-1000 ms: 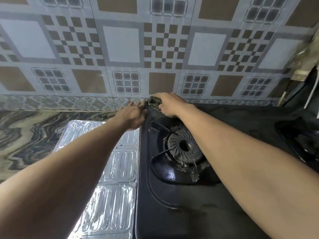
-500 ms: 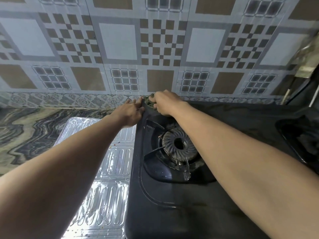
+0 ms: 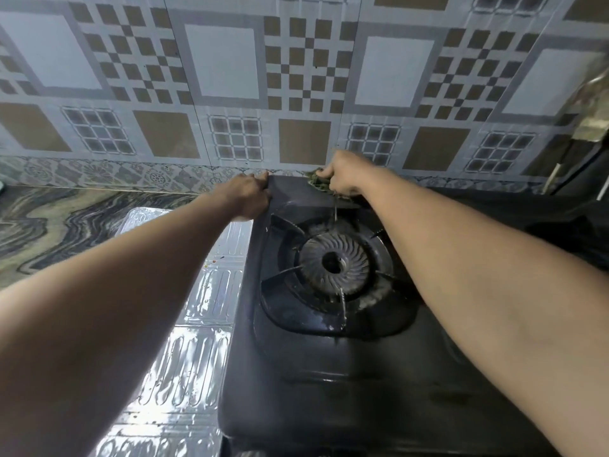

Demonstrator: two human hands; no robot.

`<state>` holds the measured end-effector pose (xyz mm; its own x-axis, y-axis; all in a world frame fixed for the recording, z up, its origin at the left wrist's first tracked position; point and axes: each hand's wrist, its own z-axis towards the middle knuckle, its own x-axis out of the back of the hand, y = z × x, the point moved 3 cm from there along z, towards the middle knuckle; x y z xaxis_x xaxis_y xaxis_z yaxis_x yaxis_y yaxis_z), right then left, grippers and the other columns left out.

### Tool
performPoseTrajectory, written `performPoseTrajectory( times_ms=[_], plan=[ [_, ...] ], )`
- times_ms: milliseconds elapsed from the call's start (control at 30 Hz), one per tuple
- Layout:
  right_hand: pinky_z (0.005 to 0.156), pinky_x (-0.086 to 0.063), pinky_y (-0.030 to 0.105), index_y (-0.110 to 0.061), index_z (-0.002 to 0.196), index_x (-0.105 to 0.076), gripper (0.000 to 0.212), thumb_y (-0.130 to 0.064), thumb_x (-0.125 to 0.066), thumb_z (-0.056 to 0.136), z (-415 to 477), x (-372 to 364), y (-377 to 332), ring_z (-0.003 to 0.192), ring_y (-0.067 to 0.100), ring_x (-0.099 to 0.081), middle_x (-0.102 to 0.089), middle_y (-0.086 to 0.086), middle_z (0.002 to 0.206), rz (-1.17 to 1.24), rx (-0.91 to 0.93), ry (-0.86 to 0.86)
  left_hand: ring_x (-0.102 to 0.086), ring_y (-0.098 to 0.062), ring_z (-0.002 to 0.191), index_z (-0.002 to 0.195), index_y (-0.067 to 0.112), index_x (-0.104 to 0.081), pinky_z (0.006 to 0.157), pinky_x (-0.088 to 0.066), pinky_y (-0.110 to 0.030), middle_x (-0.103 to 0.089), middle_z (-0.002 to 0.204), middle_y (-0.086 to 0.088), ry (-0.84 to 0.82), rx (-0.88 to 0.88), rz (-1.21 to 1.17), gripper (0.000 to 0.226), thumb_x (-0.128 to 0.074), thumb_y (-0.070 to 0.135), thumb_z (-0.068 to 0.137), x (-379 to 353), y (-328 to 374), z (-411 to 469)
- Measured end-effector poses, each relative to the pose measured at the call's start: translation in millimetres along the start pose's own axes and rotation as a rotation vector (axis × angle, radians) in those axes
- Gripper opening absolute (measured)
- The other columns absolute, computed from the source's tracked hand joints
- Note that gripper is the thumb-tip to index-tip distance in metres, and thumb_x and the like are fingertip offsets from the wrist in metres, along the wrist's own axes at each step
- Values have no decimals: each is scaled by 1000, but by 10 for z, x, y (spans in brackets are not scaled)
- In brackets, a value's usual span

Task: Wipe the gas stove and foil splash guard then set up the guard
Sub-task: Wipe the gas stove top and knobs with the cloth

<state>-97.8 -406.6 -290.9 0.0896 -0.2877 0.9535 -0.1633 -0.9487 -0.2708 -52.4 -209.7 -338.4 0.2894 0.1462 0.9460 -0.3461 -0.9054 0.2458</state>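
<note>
A black gas stove (image 3: 329,374) fills the lower middle, its round burner (image 3: 333,260) wet and shiny. My left hand (image 3: 245,197) grips the stove's far left corner. My right hand (image 3: 342,174) grips a frayed green scouring cloth (image 3: 318,183) and presses it on the stove's back edge by the wall. The foil splash guard (image 3: 184,341) lies flat on the counter to the left of the stove, partly under my left arm.
A patterned tiled wall (image 3: 296,77) rises right behind the stove. A marbled counter (image 3: 66,225) stretches to the left. Dark shapes and a second burner area (image 3: 576,232) sit at the far right.
My right hand has slid the cloth to the right along the stove's back edge. My left hand stays on the far left corner. The view has shifted.
</note>
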Motion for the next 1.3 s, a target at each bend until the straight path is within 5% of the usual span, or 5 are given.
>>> performPoseTrajectory(
  times_ms=[267, 400, 867, 1067, 1300],
  plan=[
    [89, -41, 24, -26, 136, -59, 54, 7, -48, 95, -54, -15, 368, 121, 30, -54, -48, 8, 147, 37, 20, 33, -57, -37, 106, 120, 18, -53, 93, -48, -53, -61, 118, -17, 32, -14, 97, 36, -38, 36, 92, 59, 226, 11],
    [110, -33, 31, -30, 140, -53, 55, 3, -46, 97, -93, -72, 489, 135, 31, -43, -39, 7, 154, 34, 17, 40, -55, -38, 115, 134, 12, -56, 97, -45, -43, -60, 127, -23, 42, 13, 110, 39, -40, 27, 102, 151, 446, -35],
    [108, -36, 35, -25, 152, -35, 61, 4, -40, 98, -309, -75, 690, 136, 33, -40, -33, 11, 156, 25, -82, 49, -49, -39, 129, 131, 6, -60, 110, -37, -46, -53, 140, -25, -8, -59, -31, 67, -25, 55, 102, 61, 986, 34],
    [76, -40, 32, -27, 143, -41, 51, -4, -46, 98, -417, -46, 805, 102, 29, -53, -52, 11, 136, 48, -131, 62, -40, -38, 138, 146, 14, -45, 115, -31, -48, -43, 151, -22, -43, -179, 12, 63, -21, 54, 104, 3, 1119, 38],
    [103, -38, 30, -27, 146, -45, 53, -5, -48, 98, -460, 72, 889, 131, 31, -47, -43, 9, 151, 58, -169, 45, -45, -36, 134, 145, 31, -48, 111, -36, -46, -48, 148, -16, -63, -211, 52, 58, -34, 61, 98, -6, 1218, 135]
  ],
)
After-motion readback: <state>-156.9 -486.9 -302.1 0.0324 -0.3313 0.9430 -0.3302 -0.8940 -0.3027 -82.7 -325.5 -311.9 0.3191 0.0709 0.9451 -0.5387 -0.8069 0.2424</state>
